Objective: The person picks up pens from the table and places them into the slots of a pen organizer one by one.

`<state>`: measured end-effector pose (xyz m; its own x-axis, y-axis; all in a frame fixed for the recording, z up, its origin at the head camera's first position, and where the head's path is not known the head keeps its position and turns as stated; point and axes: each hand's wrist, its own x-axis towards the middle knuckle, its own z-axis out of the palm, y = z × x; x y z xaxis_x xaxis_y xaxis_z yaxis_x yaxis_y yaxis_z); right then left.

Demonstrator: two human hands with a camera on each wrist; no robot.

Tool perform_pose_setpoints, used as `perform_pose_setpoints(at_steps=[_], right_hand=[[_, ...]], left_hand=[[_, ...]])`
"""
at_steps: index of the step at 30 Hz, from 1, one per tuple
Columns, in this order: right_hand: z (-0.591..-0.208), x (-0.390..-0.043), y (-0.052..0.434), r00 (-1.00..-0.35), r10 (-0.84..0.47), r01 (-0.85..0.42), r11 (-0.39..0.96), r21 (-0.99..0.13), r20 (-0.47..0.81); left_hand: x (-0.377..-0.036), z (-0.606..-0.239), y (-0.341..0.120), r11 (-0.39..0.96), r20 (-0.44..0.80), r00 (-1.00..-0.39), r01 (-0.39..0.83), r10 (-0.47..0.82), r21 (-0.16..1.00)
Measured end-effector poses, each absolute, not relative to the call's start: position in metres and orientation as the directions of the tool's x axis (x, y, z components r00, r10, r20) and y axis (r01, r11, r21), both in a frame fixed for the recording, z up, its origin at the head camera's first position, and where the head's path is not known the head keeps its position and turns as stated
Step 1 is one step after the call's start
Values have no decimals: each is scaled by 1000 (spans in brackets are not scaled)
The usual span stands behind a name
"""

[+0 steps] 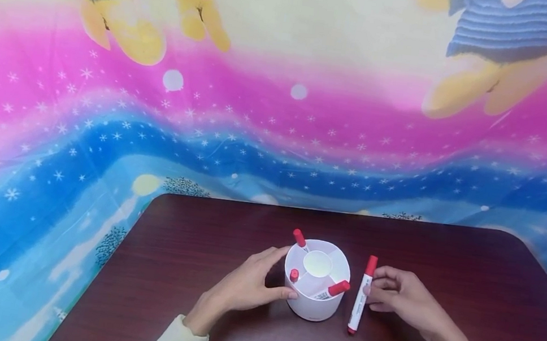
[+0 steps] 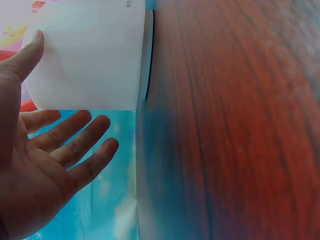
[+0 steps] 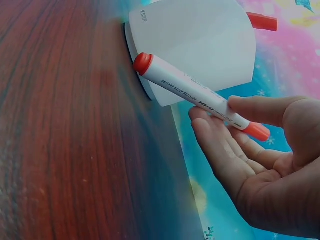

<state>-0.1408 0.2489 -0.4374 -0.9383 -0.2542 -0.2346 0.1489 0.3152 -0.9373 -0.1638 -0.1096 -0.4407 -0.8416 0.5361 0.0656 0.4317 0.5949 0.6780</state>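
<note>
A white round pen holder [image 1: 310, 307] [image 2: 90, 55] [image 3: 200, 45] stands on the dark wooden table [image 1: 447, 260]. Three red-capped markers sit in its compartments: one at the back [image 1: 300, 238], one at the left [image 1: 294, 275], one leaning at the front right [image 1: 336, 289]. My left hand [image 1: 249, 284] [image 2: 45, 150] cups the holder's left side with its fingers spread and its thumb touching the wall. Just right of the holder, my right hand [image 1: 381, 292] [image 3: 260, 150] pinches a white marker with a red cap [image 1: 360, 295] [image 3: 190, 90] between thumb and fingers. The marker's lower end is close to the table.
A bright cartoon-printed cloth [image 1: 281, 109] hangs behind the table and drapes past its left and right edges. The table's rounded back corners show at the left [image 1: 162, 198] and right [image 1: 521, 241]. Bare wood lies all around the holder.
</note>
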Motion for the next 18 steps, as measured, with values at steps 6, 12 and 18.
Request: perform_pose_setpoints(at_steps=[6,12,18], right_hand=[[-438,-141,253,-944,-272,120,247,-962,-188],[-435,-143,257,-950,-278,89,194,-977,-142],[-430,-142,259,-968,-219,75,198,-977,-119]], left_hand=[[-164,-441,-110,599,75,-840,443,537,667],[-165,-442,-110,594,77,-840,442,538,672],[-164,-443,-110,591,77,-840,440,537,676]])
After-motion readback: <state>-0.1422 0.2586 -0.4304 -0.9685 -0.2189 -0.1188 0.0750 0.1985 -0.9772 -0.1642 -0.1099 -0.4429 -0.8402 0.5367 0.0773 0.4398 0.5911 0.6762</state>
